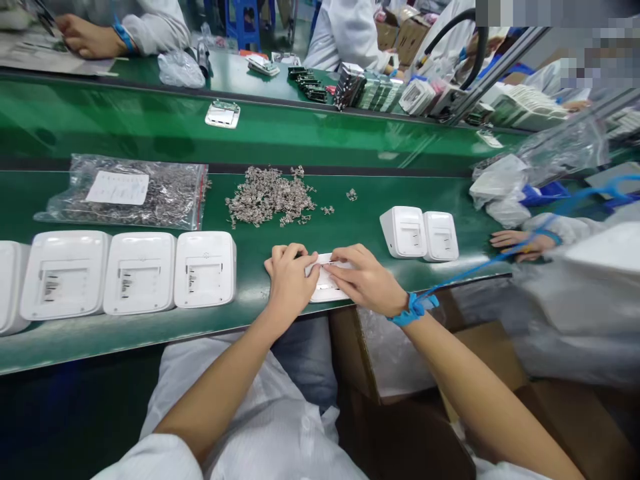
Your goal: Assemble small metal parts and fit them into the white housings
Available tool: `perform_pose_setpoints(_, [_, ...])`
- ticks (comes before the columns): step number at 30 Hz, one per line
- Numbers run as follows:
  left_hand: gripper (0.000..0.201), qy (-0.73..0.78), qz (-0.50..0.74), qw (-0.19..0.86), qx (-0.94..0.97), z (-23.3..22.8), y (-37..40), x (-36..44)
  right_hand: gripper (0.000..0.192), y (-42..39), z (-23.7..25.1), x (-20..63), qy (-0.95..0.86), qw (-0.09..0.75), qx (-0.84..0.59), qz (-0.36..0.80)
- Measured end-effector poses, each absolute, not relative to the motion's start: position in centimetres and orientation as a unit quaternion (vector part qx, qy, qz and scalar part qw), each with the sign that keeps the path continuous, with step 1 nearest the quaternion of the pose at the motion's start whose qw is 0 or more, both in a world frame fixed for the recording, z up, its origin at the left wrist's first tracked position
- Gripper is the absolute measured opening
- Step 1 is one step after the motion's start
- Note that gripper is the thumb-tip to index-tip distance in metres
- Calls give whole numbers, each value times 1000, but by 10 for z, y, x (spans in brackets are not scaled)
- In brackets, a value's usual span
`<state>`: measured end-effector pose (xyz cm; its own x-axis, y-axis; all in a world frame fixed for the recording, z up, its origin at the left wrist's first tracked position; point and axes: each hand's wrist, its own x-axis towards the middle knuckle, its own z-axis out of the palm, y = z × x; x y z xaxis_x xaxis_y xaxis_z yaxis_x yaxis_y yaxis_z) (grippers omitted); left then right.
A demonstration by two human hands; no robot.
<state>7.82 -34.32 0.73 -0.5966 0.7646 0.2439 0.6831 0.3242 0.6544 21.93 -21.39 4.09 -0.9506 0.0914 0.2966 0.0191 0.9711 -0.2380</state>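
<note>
A white plastic housing (327, 290) lies on the green bench near its front edge, partly covered by both hands. My left hand (293, 277) grips its left side, with thumb and fingers bent over the top. From the right, my right hand (367, 277) presses its fingertips onto the same housing, close to my left thumb. Any small part under the fingertips is hidden. Just beyond the hands is a loose pile of small metal clips (270, 195), with a few strays to its right. A blue wrist strap (414, 310) circles my right wrist.
Several white housings (205, 270) stand in a row at left, and two more housings (407, 231) at right. A bag of metal clips (125, 193) lies behind the left row. A co-worker's hand (523, 245) rests at far right. Cardboard boxes (480, 353) sit below the bench.
</note>
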Motion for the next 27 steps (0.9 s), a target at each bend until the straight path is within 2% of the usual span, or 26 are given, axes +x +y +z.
perform_pose_setpoints(10, [13,796,316,-68,512,5,-344,85,18,-217,29,222,-963,237,-26,126])
perform_pose_setpoints(14, [16,797,285,-88,525,10,-345,86,17,-224,30,223,-939,283,-54,189])
perform_pose_setpoints(17, [13,803,236,-77,542,23,-360,85,18,-213,32,225,-884,363,-126,266])
perform_pose_setpoints(19, [18,823,188,-72,531,32,-378,83,19,-194,29,228,-843,433,-221,231])
perform_pose_setpoints(21, [27,855,143,-81,492,38,-398,78,21,-170,24,232,-817,457,-336,105])
perform_pose_setpoints(24, [34,876,102,-107,460,44,-417,68,34,-146,15,236,-795,360,-484,-70])
perform_pose_setpoints(27, [30,866,115,-168,456,48,-409,68,44,-153,13,235,-814,235,-519,-112])
